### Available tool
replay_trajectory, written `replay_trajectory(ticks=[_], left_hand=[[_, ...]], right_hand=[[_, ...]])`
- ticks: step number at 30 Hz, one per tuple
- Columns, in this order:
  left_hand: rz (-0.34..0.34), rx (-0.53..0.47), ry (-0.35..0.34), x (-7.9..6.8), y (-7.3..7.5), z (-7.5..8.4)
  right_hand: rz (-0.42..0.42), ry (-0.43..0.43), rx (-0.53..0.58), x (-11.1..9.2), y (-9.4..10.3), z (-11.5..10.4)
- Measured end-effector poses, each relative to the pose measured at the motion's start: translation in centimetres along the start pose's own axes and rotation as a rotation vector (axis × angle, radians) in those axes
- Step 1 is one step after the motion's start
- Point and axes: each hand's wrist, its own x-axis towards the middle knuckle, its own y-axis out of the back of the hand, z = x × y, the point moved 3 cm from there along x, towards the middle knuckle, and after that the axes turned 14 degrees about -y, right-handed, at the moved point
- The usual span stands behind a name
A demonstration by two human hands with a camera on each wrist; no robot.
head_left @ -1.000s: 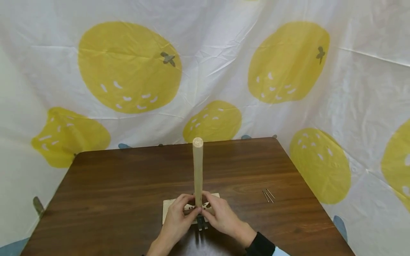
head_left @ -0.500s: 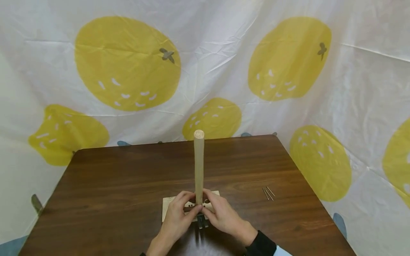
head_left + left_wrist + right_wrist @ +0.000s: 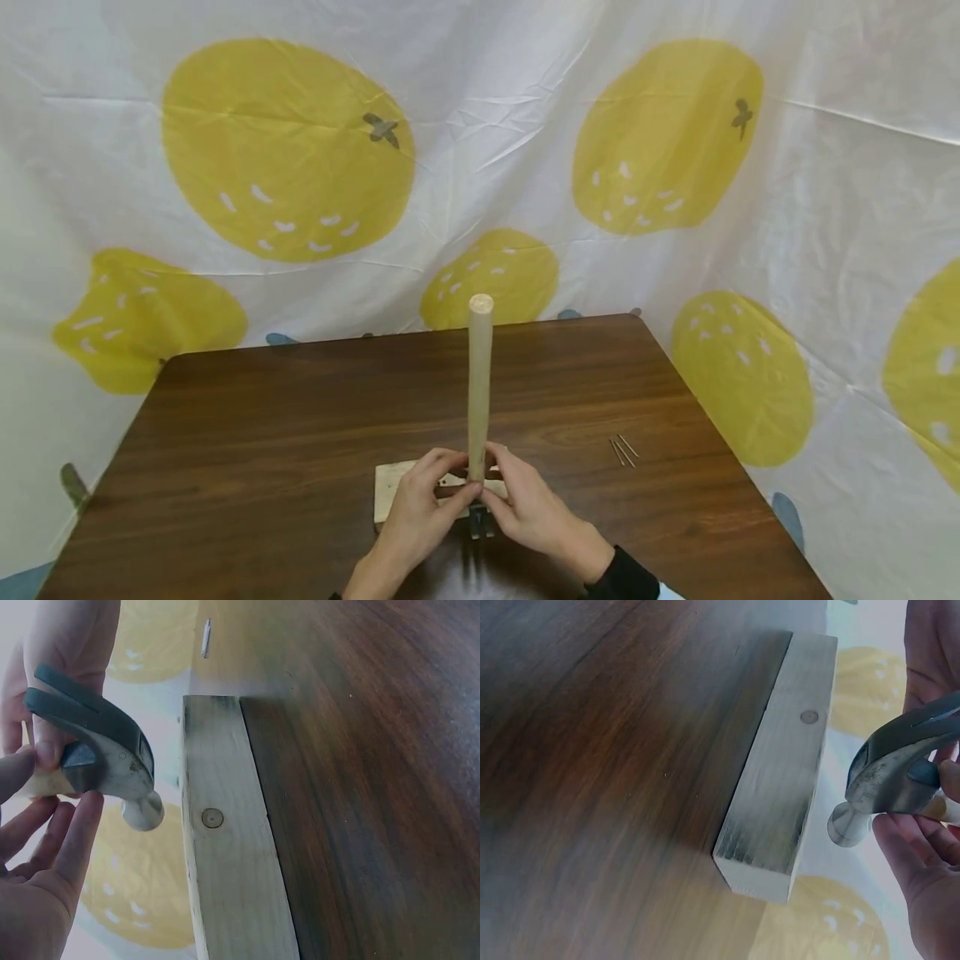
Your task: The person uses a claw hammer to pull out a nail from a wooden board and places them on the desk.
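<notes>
A claw hammer stands upright between my hands in the head view, its pale wooden handle (image 3: 480, 383) up and its dark metal head (image 3: 481, 522) down. My left hand (image 3: 416, 508) and right hand (image 3: 536, 512) pinch the handle's lower end from both sides, just above the head. Both wrist views show the fingertips of the two hands around the neck of the hammer head (image 3: 112, 757), with the claw and round face visible. A pale wood block (image 3: 390, 492) with a round knot lies on the table behind the hammer, partly covered by my hands.
Several thin nails (image 3: 622, 450) lie to the right of the block on the dark brown wooden table (image 3: 300, 417). A white cloth backdrop (image 3: 480, 167) with yellow fruit prints hangs behind the table and at its sides.
Both hands and the hammer have moved slightly right relative to the wood block. The head view has shifted a little. The hold on the handle looks the same.
</notes>
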Motion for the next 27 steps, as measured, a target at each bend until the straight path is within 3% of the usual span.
replay_trajectory(ticks=[6,15,23,27], left_hand=[[-0.011,-0.001,0.016,0.1,0.4,0.1],[0.008,0.098,0.007,-0.6,1.6,-0.4],[0.012,0.122,0.016,-1.6,3.0,-1.2],[0.013,0.167,-0.012,-1.8,3.7,-1.4]], right_hand=[[0.072,0.036,-0.029,-0.3,1.0,0.4],[0.121,-0.048,-0.047,-1.0,2.7,1.0],[0.201,-0.095,-0.122,-1.8,3.8,1.9],[0.231,-0.124,-0.153,-2.2,4.5,2.3]])
